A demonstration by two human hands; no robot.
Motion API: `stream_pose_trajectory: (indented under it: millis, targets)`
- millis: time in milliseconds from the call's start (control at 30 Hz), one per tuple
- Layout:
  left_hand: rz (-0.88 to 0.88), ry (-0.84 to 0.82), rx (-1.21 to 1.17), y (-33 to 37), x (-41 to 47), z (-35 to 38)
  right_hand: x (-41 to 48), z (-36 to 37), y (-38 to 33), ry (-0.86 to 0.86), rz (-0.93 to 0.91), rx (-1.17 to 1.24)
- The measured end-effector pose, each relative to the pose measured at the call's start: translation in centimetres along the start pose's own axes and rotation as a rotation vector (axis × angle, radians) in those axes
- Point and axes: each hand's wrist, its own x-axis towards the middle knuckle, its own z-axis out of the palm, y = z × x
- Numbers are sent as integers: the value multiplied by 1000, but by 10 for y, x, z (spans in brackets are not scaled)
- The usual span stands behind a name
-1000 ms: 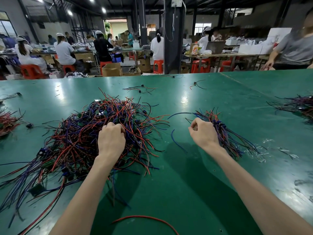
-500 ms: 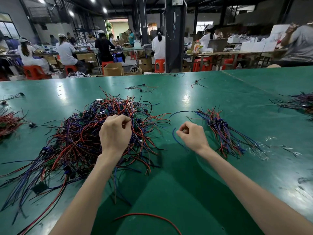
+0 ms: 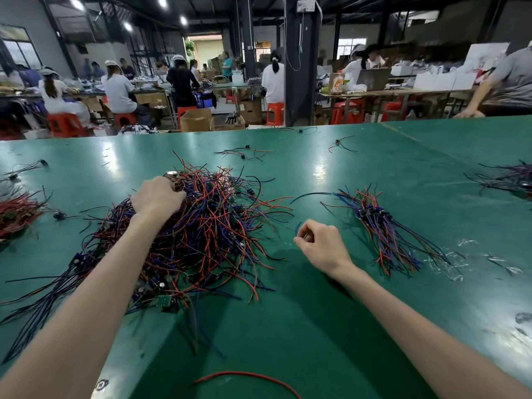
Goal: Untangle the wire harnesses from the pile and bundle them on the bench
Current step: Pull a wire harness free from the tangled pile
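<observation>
Nearest the camera, a single loose red wire (image 3: 247,375) lies curved on the green bench (image 3: 316,326), on the near side of the pile (image 3: 207,226) and well apart from it. Both bare forearms reach forward over the bench. The pile is a broad tangle of red, blue and black wire harnesses lying left of centre, with a small green circuit board (image 3: 164,300) showing at its near edge.

The left hand (image 3: 157,198) sits on the pile's far left crest, knuckles up, with its fingers curled down into the wires and closed on a clump of them. The right hand (image 3: 321,244) rests just off the pile's right edge. Its fingers are curled in, and thumb and forefinger pinch a short blue wire (image 3: 297,227) whose free end sticks up.

Right of the pile, past the right hand, a straightened bundle (image 3: 380,226) of harnesses lies on the bench with its wires fanned both ways. Clear plastic scraps (image 3: 443,260) lie further right of that.

Left of the pile a mostly red bunch (image 3: 14,214) sits at the frame edge. Far to the right is another dark heap (image 3: 509,177).

Beyond the pile a few stray harnesses (image 3: 244,152) are scattered. Behind the bench, workers (image 3: 118,87) sit on red stools (image 3: 64,123) at other tables, either side of a dark pillar (image 3: 299,67).
</observation>
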Motion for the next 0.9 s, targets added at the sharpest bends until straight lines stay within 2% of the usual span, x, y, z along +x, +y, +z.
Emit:
stream_pose_trajectory:
  millis: [167,300,533,700,800,900]
  targets:
    - [48,174,-26,-4,6,8,1,0,2,17,3,10]
    - [-19,5,-49,-2,13,9,0,0,2,18,9,-4]
    - [-98,89,-449,-4,24,-5,-4,2,0,8,0,-38]
    - [22,361,-606,15,27,-27,-7,5,-3,15,-13,-88]
    - [21,383,-772,27,32,-40,-8,5,-3,22,-6,-95]
    - [13,367,-834,37,35,-50,-8,5,-2,21,-4,-99]
